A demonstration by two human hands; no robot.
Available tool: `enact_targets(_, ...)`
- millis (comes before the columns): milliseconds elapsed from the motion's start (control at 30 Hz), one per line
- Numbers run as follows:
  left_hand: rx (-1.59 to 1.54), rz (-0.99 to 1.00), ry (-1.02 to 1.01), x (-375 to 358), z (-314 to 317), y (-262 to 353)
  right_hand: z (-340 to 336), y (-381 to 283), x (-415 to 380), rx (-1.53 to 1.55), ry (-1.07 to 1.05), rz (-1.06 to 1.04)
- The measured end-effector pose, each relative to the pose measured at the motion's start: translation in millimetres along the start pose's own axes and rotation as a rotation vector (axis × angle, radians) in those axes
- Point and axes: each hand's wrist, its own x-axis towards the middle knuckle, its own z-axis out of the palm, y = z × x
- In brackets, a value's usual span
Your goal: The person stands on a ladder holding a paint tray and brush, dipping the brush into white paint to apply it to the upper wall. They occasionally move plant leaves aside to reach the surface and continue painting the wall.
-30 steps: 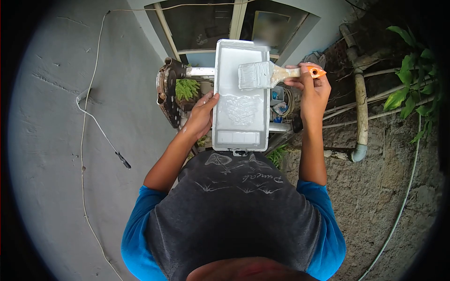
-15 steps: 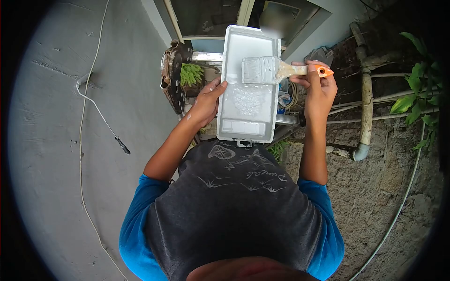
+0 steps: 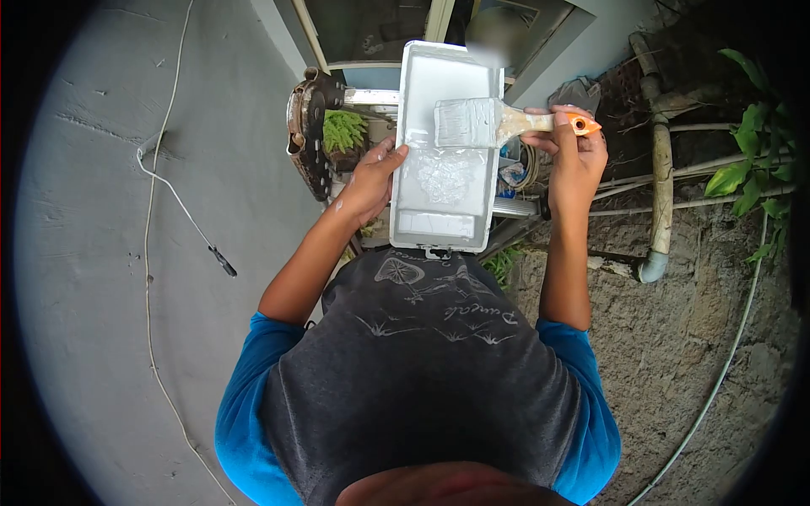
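Observation:
My left hand (image 3: 373,183) grips the left edge of a white paint tray (image 3: 487,202), thumb over the rim and the other fingers behind it. Pale grey-white paint (image 3: 447,175) coats the tray's inside, wet and textured in the middle. In my right hand (image 3: 576,160) is a wide paintbrush (image 3: 512,124), held by its handle with the orange end sticking out past my fingers. Its paint-covered bristles point left and lie over the tray's middle. Paint specks mark my left fingers and wrist.
A jointed metal ladder (image 3: 314,135) stands behind the tray, with a fern (image 3: 344,131) beside it. On the left a cable (image 3: 150,278) hangs along a grey wall (image 3: 84,320). To the right are an old pipe (image 3: 661,181), a rough wall (image 3: 658,337) and leafy plants (image 3: 747,152).
The tray sits very slightly higher in view. The brush stays almost in the same spot over it, and both hands keep their hold.

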Motion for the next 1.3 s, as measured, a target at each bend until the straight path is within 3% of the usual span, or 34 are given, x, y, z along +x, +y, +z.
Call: enact_targets(1300, 0.052, -0.068, -0.021, 0.1, 1.4, 13.9, -3.8, 5.2, -16.2, 0.008, 0.056, -0.014)
